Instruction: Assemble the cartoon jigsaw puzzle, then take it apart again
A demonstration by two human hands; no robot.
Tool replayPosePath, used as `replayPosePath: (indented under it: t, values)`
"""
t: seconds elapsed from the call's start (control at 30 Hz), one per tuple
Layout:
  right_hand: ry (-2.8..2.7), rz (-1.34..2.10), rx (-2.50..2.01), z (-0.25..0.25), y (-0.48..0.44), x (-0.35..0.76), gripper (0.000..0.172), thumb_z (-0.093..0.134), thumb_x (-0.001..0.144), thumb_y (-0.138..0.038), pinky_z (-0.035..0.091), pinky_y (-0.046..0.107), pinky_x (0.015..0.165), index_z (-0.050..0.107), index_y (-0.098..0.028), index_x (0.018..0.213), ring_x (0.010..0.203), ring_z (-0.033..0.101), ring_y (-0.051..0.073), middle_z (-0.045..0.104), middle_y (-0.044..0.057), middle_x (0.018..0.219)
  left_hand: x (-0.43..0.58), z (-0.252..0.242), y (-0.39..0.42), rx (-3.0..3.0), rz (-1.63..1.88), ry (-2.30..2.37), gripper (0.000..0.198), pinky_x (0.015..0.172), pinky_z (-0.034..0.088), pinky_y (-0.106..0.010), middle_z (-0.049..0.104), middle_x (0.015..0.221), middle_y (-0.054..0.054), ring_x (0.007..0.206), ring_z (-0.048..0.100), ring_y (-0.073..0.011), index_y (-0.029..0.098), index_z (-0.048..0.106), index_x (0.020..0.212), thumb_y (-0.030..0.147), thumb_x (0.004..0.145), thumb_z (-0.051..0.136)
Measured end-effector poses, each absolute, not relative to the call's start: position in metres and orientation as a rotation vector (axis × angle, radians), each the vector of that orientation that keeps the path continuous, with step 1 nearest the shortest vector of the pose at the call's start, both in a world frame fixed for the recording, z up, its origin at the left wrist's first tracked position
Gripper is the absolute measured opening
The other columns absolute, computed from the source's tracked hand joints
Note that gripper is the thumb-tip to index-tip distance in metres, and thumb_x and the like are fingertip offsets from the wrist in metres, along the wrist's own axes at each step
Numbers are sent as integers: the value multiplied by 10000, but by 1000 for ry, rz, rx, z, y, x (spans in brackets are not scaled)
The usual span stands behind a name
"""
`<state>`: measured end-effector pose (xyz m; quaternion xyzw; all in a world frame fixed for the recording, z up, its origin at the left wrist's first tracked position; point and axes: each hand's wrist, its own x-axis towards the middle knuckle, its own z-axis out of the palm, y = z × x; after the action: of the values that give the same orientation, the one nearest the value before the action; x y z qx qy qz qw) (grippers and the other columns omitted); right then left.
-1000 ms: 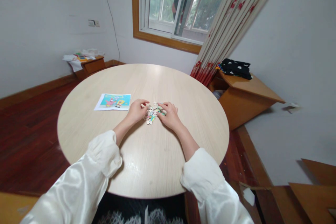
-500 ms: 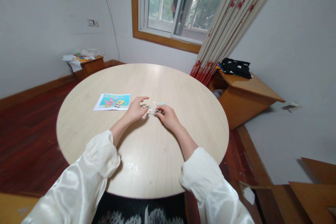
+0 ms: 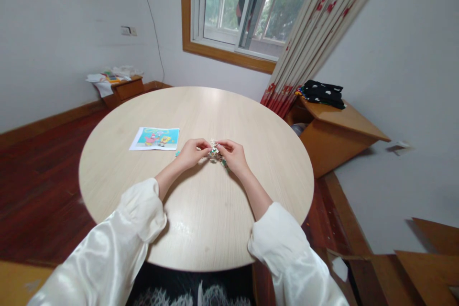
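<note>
A small pile of jigsaw puzzle pieces [image 3: 214, 157] lies on the round pale table [image 3: 201, 229] between my hands. My left hand [image 3: 193, 153] is closed in a pinch at the left of the pile, thumb and fingertips on puzzle pieces. From the other side my right hand [image 3: 233, 155] pinches at pieces too, its fingertips close to the left ones. The fingers partly cover what they hold. Just left of my left hand sits a teal piece [image 3: 177, 153]. Further left, a printed cartoon picture [image 3: 156, 138] rests flat.
Behind the table is a window [image 3: 236, 9] with a long curtain [image 3: 297, 33] at its right. A tilted wooden cabinet [image 3: 344, 129] with dark cloth [image 3: 322, 93] stands at the right. A low wooden stand [image 3: 127, 88] bears papers at the back left.
My left hand has gone from spread fingers to a pinch and moved right. My right hand has shifted slightly right and up. The pieces are now gathered closer between the hands.
</note>
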<state>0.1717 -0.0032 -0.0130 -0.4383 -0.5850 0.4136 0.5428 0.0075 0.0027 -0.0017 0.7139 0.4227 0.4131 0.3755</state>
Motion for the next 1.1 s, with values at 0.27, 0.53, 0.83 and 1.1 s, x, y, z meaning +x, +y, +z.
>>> replayPosePath:
  t: [0.27,0.53,0.83,1.1]
  values:
    - [-1284,1039,-1082,-12,-4,170,291,667,637,-419,479,267,560,682,-164,778,592,611,152,689,29,665,10,-4,2,1739,1006,1026,199,610,454,-261,656,704,-33,631,578,-137,131,649,762,296,668,710]
    - [-1284,1007,-1144,-12,-3,173,318,662,653,-423,441,252,490,681,-164,837,501,541,133,619,-8,566,7,-9,7,1693,1024,1050,141,600,440,-263,614,632,-7,596,561,-132,145,602,684,272,687,664]
    - [-1389,1042,-1108,-14,-5,171,342,675,664,-442,406,239,473,703,-168,867,483,505,115,618,-9,565,13,-4,0,1725,957,945,236,539,448,-241,637,676,-21,574,575,-130,132,620,877,351,791,593]
    - [-1407,1103,-1064,-16,-5,170,341,662,667,-406,449,251,524,707,-161,900,527,534,113,631,3,632,11,-2,0,1800,970,999,245,534,399,-233,581,613,-5,562,524,-124,145,597,706,380,764,564]
